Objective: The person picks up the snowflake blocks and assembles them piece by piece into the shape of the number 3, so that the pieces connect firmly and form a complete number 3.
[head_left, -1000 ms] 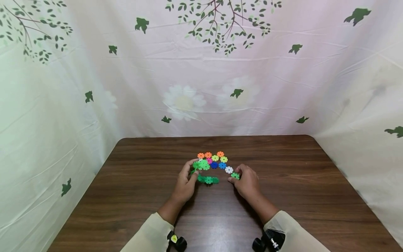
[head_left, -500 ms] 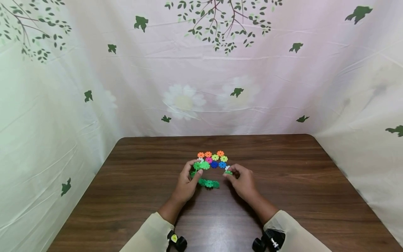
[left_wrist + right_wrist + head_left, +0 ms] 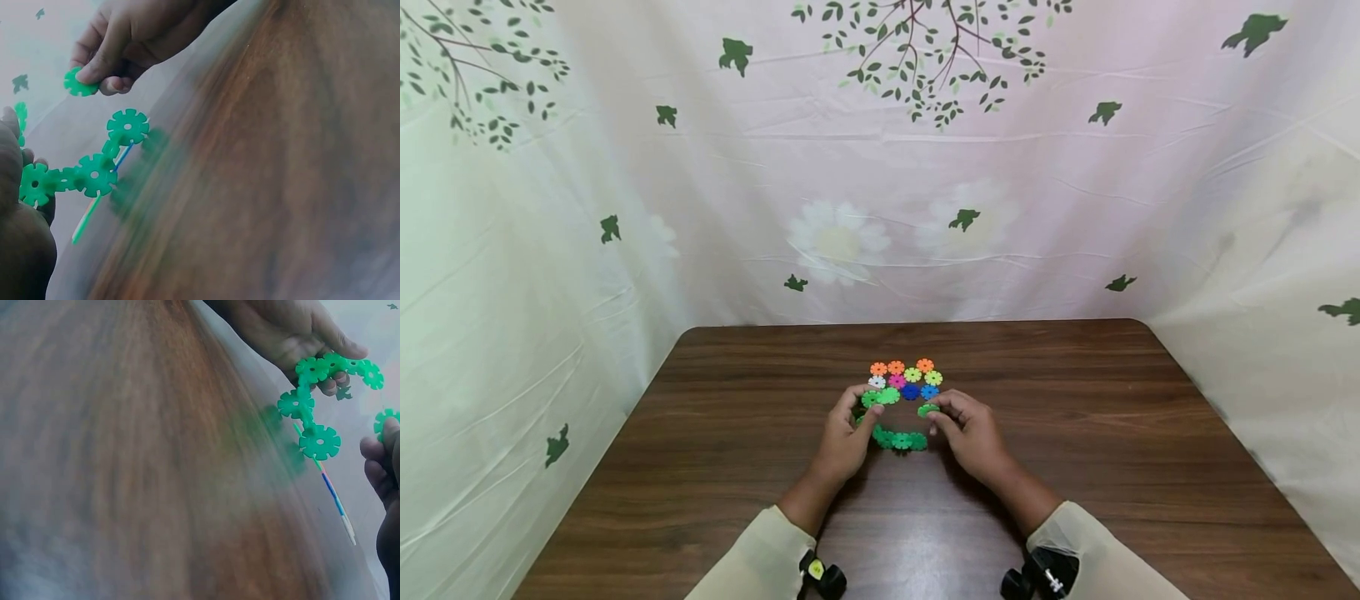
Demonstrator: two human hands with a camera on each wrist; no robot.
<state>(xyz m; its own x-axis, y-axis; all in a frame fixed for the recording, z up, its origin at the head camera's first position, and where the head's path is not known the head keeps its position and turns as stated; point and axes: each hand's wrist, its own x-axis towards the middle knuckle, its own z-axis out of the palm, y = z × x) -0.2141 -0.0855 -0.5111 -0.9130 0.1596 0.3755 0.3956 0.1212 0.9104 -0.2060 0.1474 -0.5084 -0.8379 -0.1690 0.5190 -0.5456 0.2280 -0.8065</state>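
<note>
My left hand (image 3: 844, 437) grips a curved chain of interlocked green flower-shaped discs (image 3: 901, 440). Held above the table, the chain bends round like a C, its ends toward the right; the right wrist view shows discs (image 3: 320, 442) slotted together at angles. Between thumb and fingers my right hand (image 3: 976, 433) pinches one loose green flower-shaped disc (image 3: 928, 410). This single disc sits in the gap between the chain's two ends, apart from both. In the left wrist view the pinched disc (image 3: 78, 84) faces the camera, partly covered by the thumb.
Beyond the hands, rows of loose discs lie on the brown wooden table (image 3: 737, 500): orange (image 3: 896, 367), yellow (image 3: 912, 375), white (image 3: 877, 382), pink (image 3: 897, 381) and blue (image 3: 929, 391). A patterned white cloth (image 3: 880, 183) hangs behind and at both sides.
My right hand has picked up the green disc from the right end of the loose discs and carried it left toward the chain. The chain's near end has shifted slightly right and toward me.
</note>
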